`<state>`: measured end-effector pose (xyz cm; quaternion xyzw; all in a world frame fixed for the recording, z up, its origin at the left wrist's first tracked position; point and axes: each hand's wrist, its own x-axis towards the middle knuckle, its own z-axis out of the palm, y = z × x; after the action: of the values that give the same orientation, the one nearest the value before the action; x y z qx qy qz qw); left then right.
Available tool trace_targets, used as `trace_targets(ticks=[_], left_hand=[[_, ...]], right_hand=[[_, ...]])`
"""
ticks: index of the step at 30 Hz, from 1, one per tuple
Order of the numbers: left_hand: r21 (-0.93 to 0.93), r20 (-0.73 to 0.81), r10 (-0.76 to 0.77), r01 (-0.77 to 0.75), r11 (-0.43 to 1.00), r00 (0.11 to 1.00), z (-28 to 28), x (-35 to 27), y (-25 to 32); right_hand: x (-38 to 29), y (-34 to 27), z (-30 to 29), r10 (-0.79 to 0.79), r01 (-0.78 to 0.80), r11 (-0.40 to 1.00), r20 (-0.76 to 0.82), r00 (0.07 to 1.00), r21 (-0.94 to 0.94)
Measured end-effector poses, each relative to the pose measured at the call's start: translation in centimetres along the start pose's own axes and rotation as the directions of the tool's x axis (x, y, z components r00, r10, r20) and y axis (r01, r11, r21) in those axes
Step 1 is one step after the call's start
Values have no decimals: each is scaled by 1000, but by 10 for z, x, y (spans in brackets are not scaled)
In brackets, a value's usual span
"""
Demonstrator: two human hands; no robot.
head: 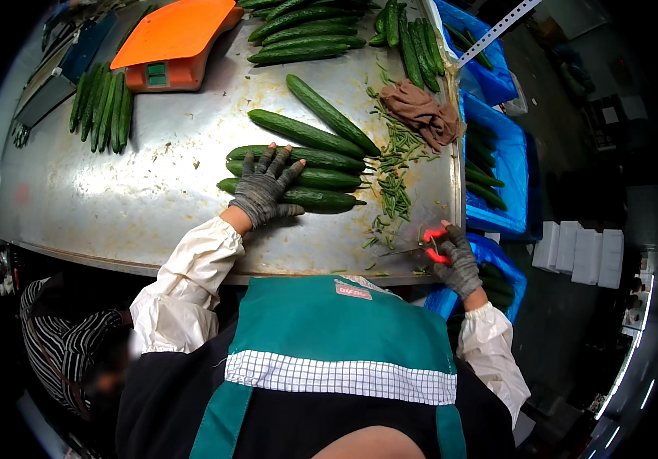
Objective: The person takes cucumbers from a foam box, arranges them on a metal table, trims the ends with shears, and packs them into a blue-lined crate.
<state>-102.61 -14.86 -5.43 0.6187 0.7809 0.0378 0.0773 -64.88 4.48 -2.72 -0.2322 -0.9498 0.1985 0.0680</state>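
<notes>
My left hand [261,189], in a grey fingerless glove, lies spread over three cucumbers [329,179] placed side by side on the metal table [191,229]. Their stem ends point right. Just above them, two more cucumbers [311,135] slant down to the right, stem ends close together. My right hand [459,265], gloved the same way, holds red-handled scissors [436,255] by the table's right corner. Their thin blades point left, over the tabletop. Between the cucumbers and the scissors lies a scatter of cut green stems [395,195].
An orange scale [171,46] stands at upper left, beside a row of cucumbers [102,109]. More cucumbers [306,34] lie at the back. A brown cloth [420,112] sits near the right edge. Blue-lined crates [512,183] with cucumbers stand beyond it. A person in stripes [71,338] is at lower left.
</notes>
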Motion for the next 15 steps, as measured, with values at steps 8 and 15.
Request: trace_targets(ticks=[8,15], left_hand=[[25,-168,-51,56,998,985,-32,69,-25],[175,116,224,-242,954,968,-32,156,-12]], right_hand=[[-30,-56,-23,392,-491,597,303,869,635],[-1,-105,-46,299,-547,142,491,818,825]])
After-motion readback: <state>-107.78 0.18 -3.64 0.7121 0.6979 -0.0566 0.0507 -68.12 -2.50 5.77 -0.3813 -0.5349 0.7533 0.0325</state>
